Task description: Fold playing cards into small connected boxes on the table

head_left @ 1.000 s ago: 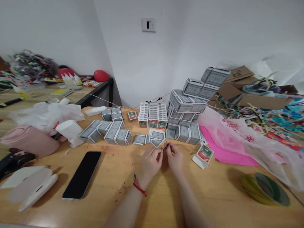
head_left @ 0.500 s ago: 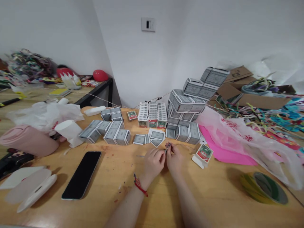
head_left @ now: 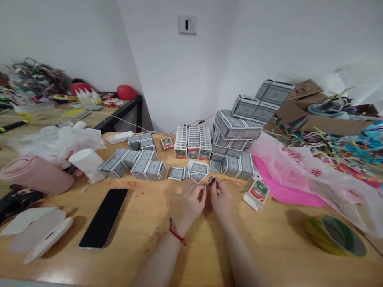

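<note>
My left hand [head_left: 193, 201] pinches a playing card [head_left: 208, 183], which I see nearly edge-on, above the wooden table. Close on its right, my right hand [head_left: 220, 197] has its fingertips closed at the card's other end. Just beyond both hands lie loose grey-backed playing cards [head_left: 198, 168], some overlapping. Left of those are more grey card pieces [head_left: 177, 173]. An opened red and green card box [head_left: 259, 191] lies to the right of my right hand, its white flap out.
Grey card-covered blocks [head_left: 148, 170] stand left; a taller stack of them [head_left: 239, 125] leans at right. Boxed decks [head_left: 193, 142] stand between. A phone [head_left: 103, 218] lies left, a yellow-green tape roll [head_left: 335, 235] right. Pink paper [head_left: 287, 189] lies under a plastic bag [head_left: 311, 171].
My hands have moved slightly apart, and the card between them has tilted to a different angle. The whole view has shifted a little. The things on the table stay where they were.
</note>
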Demonstrator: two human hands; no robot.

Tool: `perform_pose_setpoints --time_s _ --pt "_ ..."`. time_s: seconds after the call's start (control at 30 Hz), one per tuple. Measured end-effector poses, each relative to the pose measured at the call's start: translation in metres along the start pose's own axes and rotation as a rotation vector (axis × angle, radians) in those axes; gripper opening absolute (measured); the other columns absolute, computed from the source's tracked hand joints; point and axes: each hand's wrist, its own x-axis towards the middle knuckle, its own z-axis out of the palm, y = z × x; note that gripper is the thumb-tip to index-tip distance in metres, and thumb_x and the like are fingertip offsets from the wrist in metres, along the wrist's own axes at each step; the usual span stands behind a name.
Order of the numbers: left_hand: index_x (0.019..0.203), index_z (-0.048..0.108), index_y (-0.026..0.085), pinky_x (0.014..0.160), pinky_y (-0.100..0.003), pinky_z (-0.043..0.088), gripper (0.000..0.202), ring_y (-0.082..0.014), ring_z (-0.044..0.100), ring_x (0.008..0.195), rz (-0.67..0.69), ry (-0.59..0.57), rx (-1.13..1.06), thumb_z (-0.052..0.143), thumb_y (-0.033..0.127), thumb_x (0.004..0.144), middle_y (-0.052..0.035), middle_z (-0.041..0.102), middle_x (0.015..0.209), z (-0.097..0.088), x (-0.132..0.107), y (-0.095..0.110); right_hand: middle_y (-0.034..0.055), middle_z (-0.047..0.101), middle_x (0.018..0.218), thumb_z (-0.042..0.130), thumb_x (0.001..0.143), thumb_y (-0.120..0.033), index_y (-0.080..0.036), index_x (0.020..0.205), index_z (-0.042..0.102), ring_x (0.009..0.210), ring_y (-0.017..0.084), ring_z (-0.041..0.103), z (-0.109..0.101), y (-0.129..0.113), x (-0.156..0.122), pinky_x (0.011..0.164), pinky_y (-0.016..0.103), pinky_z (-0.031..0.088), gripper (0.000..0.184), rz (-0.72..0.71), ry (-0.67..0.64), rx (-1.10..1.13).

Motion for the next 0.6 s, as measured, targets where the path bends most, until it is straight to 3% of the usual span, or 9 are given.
perform_pose_setpoints --time_s 0.17,0.37,0.6 --pt "0.071 0.055 0.019 0.061 -0.027 0.042 0.014 -0.0153 0.056 0.066 0.03 -0.059 0.002 0.047 0.015 0.081 -0.0032 0.061 0.068 0.0015 -0.0009 0.0058 0.0111 0.071 0.084 0.04 0.082 -0.047 -0.015 0.095 0.067 0.073 0.021 0.065 0.0025 -0.0001 -0.003 0.065 0.029 0.046 0.044 0.035 0.115 -0.107" --pt "0.073 0.055 0.018 0.06 -0.028 0.041 0.013 -0.0154 0.055 0.064 -0.003 -0.019 0.041 0.046 0.015 0.081 -0.0034 0.06 0.066 -0.0018 0.0012 -0.0008 0.0097 0.07 0.094 0.039 0.082 -0.046 -0.017 0.099 0.065 0.08 0.021 0.065 0.0024 0.0016 -0.0007 0.069 0.029 0.048 0.042 0.034 -0.033 0.057" --pt "0.072 0.056 0.019 0.06 -0.028 0.042 0.015 -0.0154 0.055 0.063 0.063 -0.029 0.039 0.045 0.015 0.082 -0.0034 0.06 0.065 0.0005 0.0015 0.001 0.0098 0.071 0.088 0.039 0.082 -0.05 -0.018 0.096 0.068 0.075 0.021 0.066 -0.0017 0.0036 0.0025 0.066 0.029 0.047 0.045 0.001 0.006 -0.008"
